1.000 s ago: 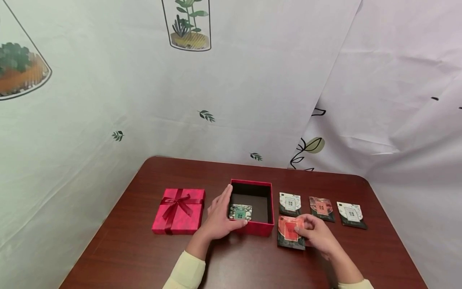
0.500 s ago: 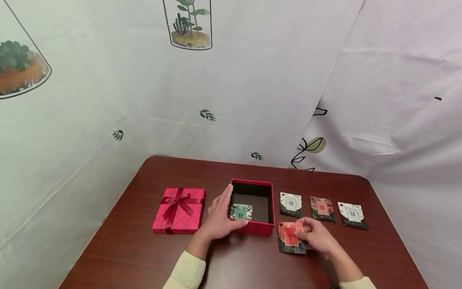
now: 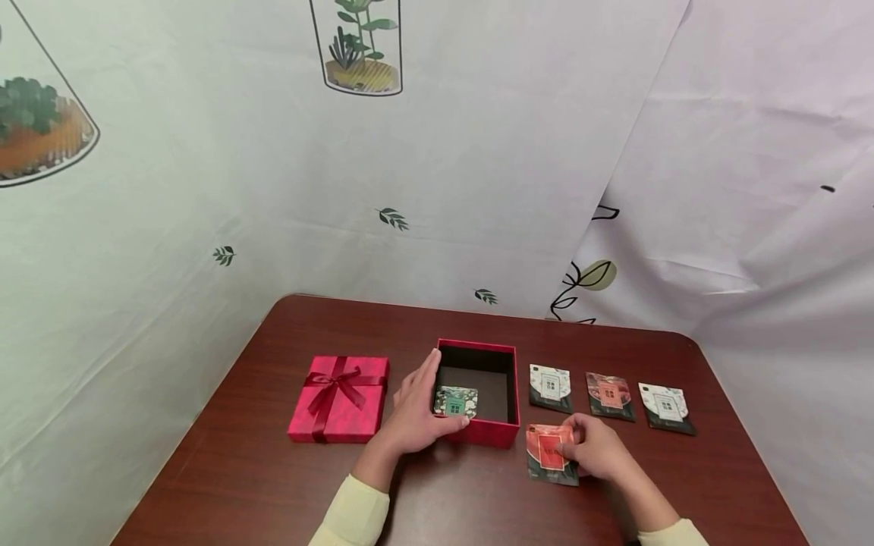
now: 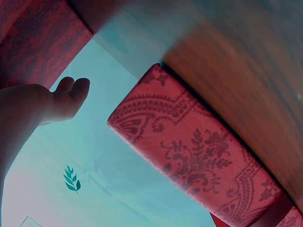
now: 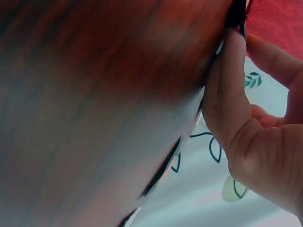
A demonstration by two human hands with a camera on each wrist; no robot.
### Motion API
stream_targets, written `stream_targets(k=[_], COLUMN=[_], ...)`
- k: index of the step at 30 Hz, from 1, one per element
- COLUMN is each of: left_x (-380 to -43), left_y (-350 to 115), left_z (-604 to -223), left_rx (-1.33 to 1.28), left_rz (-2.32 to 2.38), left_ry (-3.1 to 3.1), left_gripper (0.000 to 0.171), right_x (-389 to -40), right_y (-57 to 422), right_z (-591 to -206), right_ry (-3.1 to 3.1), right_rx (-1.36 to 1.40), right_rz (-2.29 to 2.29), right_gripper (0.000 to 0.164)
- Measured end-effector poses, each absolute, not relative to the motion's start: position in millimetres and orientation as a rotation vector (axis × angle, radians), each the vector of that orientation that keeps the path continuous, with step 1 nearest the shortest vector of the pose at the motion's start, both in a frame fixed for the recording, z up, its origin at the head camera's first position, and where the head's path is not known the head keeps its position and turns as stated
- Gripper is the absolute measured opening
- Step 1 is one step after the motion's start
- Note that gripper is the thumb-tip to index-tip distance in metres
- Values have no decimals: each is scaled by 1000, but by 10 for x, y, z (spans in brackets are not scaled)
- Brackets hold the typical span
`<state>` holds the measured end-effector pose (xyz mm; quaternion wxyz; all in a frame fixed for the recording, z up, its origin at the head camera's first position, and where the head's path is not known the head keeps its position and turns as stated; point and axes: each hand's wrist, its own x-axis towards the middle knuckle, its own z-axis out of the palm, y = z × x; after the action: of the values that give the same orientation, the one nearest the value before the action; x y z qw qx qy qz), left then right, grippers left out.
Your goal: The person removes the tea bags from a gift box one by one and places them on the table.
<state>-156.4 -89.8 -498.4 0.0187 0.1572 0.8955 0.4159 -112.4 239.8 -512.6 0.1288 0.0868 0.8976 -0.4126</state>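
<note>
My right hand (image 3: 597, 446) pinches the right edge of a red and dark green sachet (image 3: 549, 455), thumb on its printed face, close over the table right of the box. In the right wrist view the sachet shows only as a dark thin edge at my fingertips (image 5: 232, 40). My left hand (image 3: 416, 409) rests against the left front corner of an open red box (image 3: 493, 432), with fingers straight along the left wall and thumb at the front rim. Inside this dark-lined box lies a green and white sachet (image 3: 457, 400) at the front left, partly hidden by the front wall and thumb.
A red patterned lid with a ribbon bow (image 3: 341, 394) lies left of the box. To its right, on the brown table (image 3: 478, 500), a white sachet (image 3: 550, 385), a reddish sachet (image 3: 610, 394) and another white sachet (image 3: 665, 406) lie in a row. Printed cloth (image 3: 478, 152) hangs behind.
My right hand has drawn the red sachet a little toward the front edge, away from the white one behind it. My left hand has stayed on the box.
</note>
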Motion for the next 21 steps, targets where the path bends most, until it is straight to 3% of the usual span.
stream_targets(k=[21], left_x=[-1552], left_y=[-895], left_z=[-4974], left_rx=[469], left_rz=[1303], left_ry=[2775], left_gripper=[118], right_x=[-1111], right_y=[2361], right_z=[-5074], right_ry=[2837], right_rx=[151], right_rz=[-816], right_gripper=[40])
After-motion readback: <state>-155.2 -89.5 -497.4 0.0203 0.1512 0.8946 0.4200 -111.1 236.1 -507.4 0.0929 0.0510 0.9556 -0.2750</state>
